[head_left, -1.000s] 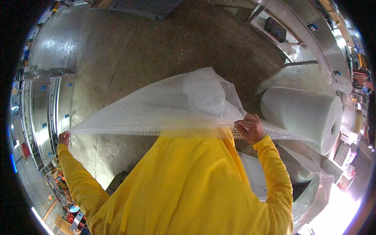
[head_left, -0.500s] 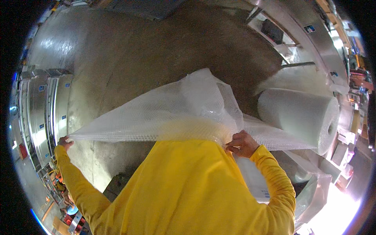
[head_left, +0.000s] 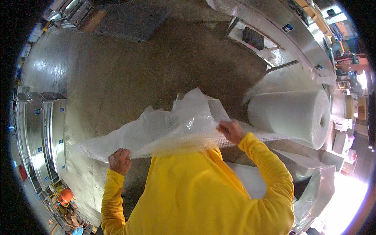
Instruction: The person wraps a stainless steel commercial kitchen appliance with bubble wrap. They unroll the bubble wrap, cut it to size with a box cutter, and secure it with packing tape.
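A yellow shirt (head_left: pixel 196 192) fills the near middle, its sleeves reaching forward on both sides. The left hand (head_left: pixel 120 161) is at the near edge of the sheet (head_left: pixel 160 127), fingers curled in, its grip pinching that edge. The right hand (head_left: pixel 232 132) is at the sheet too, farther forward, with bent fingers; it is blurred, so I cannot tell whether its grip pinches the plastic or only touches it.

The sheet is clear bubble wrap. It lies across the front of the shirt, its near edge running from beyond the left hand, past the right, and on to the roll (head_left: pixel 282 115). Its far side rises in crumpled peaks, the tallest between the hands, nearer the right one. The roll lies on its side to the right, with the dark hole of its core facing right.

Below the right forearm is a flat white piece (head_left: pixel 250 178), partly hidden by the sleeve. Right of that arm, clear plastic (head_left: pixel 319 192) hangs in loose folds.

Farther out is grey floor (head_left: pixel 137 74). Metal units (head_left: pixel 35 137) stand along the left, near an orange object (head_left: pixel 65 196). At the upper right, a black object (head_left: pixel 252 38) sits beside a long metal unit (head_left: pixel 288 27). Farthest off, a dark flat panel (head_left: pixel 131 21) lies on the floor.
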Demonstrator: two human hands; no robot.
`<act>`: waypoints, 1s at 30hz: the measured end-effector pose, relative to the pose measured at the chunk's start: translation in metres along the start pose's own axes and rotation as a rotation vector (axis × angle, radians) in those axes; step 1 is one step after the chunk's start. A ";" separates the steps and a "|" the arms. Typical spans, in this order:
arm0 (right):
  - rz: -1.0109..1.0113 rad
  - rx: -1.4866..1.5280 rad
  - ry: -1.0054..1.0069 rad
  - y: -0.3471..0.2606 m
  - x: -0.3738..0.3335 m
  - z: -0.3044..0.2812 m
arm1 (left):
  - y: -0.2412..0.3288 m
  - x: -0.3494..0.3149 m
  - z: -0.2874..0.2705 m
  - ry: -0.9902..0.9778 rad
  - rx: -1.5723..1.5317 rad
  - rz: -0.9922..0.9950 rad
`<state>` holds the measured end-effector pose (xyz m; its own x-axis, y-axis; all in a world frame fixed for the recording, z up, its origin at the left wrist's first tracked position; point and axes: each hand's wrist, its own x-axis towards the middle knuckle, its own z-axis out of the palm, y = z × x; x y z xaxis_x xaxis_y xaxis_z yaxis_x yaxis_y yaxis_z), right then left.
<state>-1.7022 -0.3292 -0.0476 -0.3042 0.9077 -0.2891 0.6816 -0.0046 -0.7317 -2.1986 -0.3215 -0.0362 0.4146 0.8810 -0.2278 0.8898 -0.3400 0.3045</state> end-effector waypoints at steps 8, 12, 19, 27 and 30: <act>-0.295 -0.512 -0.357 0.003 0.108 -0.054 | -0.038 -0.025 -0.082 0.408 0.340 0.095; -0.033 -0.652 -0.289 0.056 0.151 -0.039 | -0.067 -0.070 -0.141 0.526 0.633 0.054; -0.065 -0.075 -0.244 0.081 0.197 0.069 | -0.122 -0.193 -0.251 0.580 0.859 -0.004; -0.345 -0.207 -0.494 0.065 0.160 0.106 | -0.123 -0.278 -0.331 0.477 1.042 -0.277; -0.560 -0.245 -0.512 0.084 0.149 0.126 | -0.115 -0.281 -0.351 0.533 1.138 -0.222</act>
<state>-1.7740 -0.2473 -0.2296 -0.8721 0.4422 -0.2098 0.4460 0.5414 -0.7127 -2.4848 -0.4149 0.3171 0.3446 0.8872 0.3067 0.6999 -0.0251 -0.7138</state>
